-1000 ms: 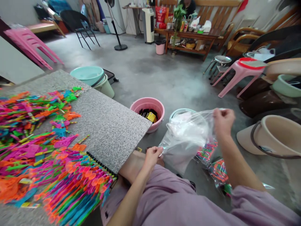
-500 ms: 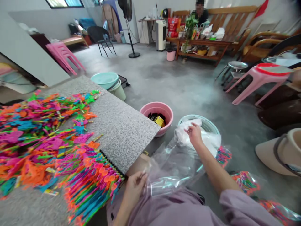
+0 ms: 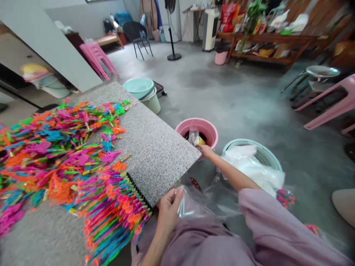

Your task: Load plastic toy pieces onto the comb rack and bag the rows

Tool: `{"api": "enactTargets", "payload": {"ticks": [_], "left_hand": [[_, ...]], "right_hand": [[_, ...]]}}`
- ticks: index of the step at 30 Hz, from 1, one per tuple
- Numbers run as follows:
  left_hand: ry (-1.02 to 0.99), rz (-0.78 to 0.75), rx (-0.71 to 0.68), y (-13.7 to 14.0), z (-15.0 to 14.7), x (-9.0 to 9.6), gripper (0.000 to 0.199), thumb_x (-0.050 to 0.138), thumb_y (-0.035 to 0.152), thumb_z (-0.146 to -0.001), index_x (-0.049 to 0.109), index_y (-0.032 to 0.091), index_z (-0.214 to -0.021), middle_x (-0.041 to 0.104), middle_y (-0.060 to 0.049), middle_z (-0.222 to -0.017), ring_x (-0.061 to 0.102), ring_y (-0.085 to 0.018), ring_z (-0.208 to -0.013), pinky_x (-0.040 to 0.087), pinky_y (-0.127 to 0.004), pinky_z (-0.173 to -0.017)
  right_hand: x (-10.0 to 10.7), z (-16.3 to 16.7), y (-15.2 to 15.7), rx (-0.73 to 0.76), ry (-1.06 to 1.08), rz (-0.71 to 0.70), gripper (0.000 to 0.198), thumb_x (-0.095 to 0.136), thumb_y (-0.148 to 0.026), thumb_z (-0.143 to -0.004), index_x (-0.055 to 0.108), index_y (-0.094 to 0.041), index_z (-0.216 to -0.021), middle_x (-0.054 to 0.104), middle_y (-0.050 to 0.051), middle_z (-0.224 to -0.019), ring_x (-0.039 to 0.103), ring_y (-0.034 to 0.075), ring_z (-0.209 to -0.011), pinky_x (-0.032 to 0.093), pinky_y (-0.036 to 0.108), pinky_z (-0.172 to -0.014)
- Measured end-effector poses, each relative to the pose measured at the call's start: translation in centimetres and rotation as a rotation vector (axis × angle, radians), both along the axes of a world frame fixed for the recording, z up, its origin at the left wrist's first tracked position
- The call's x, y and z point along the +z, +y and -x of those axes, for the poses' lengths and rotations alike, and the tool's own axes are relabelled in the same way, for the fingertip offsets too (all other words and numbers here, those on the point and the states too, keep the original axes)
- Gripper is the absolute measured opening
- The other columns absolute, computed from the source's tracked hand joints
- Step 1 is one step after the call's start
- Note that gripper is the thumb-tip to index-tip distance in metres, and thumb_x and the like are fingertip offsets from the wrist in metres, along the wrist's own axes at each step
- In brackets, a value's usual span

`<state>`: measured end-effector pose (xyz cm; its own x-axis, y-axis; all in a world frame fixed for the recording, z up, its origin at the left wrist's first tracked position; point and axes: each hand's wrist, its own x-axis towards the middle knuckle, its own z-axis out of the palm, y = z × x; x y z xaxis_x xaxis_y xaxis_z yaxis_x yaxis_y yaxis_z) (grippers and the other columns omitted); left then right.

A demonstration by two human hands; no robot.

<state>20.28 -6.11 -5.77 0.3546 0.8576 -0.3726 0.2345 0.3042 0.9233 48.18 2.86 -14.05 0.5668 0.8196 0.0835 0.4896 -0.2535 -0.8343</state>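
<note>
My left hand [image 3: 168,208] pinches the edge of a clear plastic bag [image 3: 194,203] that spreads over my lap, beside the table corner. My right hand [image 3: 205,150] reaches out to the near rim of a pink basin [image 3: 213,131]. Its fingers are closed at the lower end of a small clear plastic packet [image 3: 193,135], which shows over the basin's dark and yellow contents. On the speckled table [image 3: 158,147], a row of colourful plastic sticks [image 3: 113,214] lies side by side along a black toothed strip [image 3: 140,194], left of my left hand.
A large heap of bright plastic pieces [image 3: 63,136] covers the table's left part. A pale blue basket [image 3: 273,159] with white plastic bags [image 3: 252,162] stands right of the pink basin. Filled bags [image 3: 285,197] lie on the floor. A turquoise basin [image 3: 138,88] sits beyond the table.
My right hand has moved left from the white plastic in the basket to the pink basin, where the small clear packet now shows. My left hand keeps the bag; the view has shifted.
</note>
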Motion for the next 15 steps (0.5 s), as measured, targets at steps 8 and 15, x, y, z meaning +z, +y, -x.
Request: {"api": "enactTargets", "payload": {"ticks": [8,15], "left_hand": [[-0.012,0.093,-0.006,-0.8,-6.0,-3.2,0.043,0.068,0.059,-0.075,0.052,0.018,-0.071,0.046,0.006,-0.056,0.039,-0.009,-0.050,0.030,-0.021,-0.049],[-0.073,0.225,-0.110,-0.6,-5.3,-2.2,0.028,0.086,0.028,-0.050,0.064,0.015,-0.063,0.053,0.004,-0.055,0.045,-0.010,-0.055,0.032,-0.021,-0.053]], "right_hand": [[2.8,5.9,-16.4,0.459,0.851,0.312,0.031,0.068,-0.049,-0.077,0.066,-0.018,-0.077,0.066,0.001,-0.062,0.058,0.014,-0.052,0.045,0.024,-0.049],[4.2,4.8,-19.1,0.009,1.074,0.015,0.021,0.073,-0.031,-0.066,0.066,-0.019,-0.082,0.064,0.002,-0.065,0.056,0.014,-0.052,0.050,0.027,-0.050]]}}
